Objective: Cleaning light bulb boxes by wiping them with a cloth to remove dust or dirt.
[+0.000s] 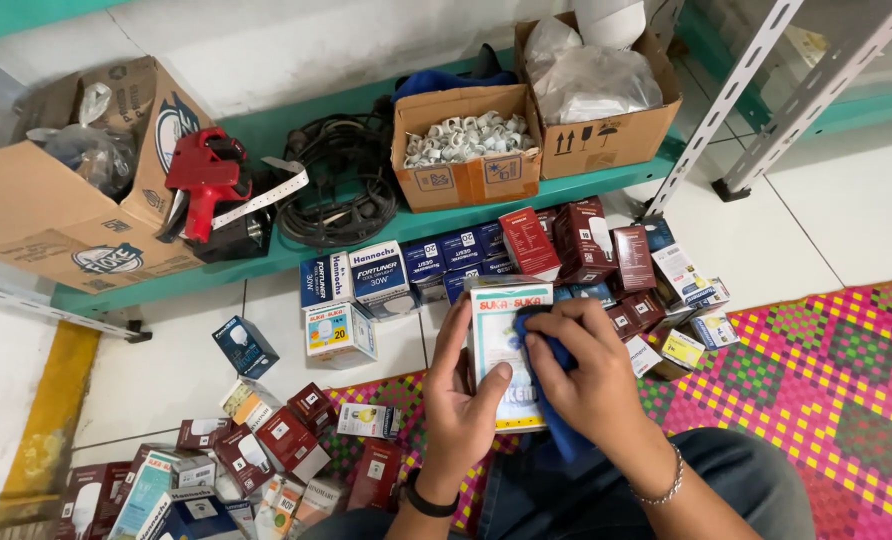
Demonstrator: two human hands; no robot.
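Seen from above, seated on floor. Pink, yellow and green woven mat point(816, 370) underfoot, white tiles beyond it. Teal shelf board point(296, 250) low along the wall, metal rack legs point(756, 110) at upper right.

On shelf, left to right: large open cardboard box point(36, 200) with plastic bags inside; red price-label gun point(204, 185) trailing a white tape strip; coil of black cable point(341, 190); small carton of white cable clips point(466, 145); taller carton point(606, 100) stuffed with clear plastic bags.

On floor in front of shelf: row of blue and white bulb boxes point(376, 275), dark red bulb boxes point(586, 245) crowded just behind the hands, more mixed boxes to their right. Second scatter of red and white boxes point(256, 450) at lower left, spilling onto mat edge.

Centre: white and teal bulb box point(496, 345) held upright over the lap, near the red boxes. Left hand point(461, 400) clasped round its left edge, thumb across the front face. Right hand point(591, 370) closed on a blue cloth point(551, 400), pressed against the box front; cloth and fingers cover much of the right half of the face. Black band on left wrist, chain bracelet on right.
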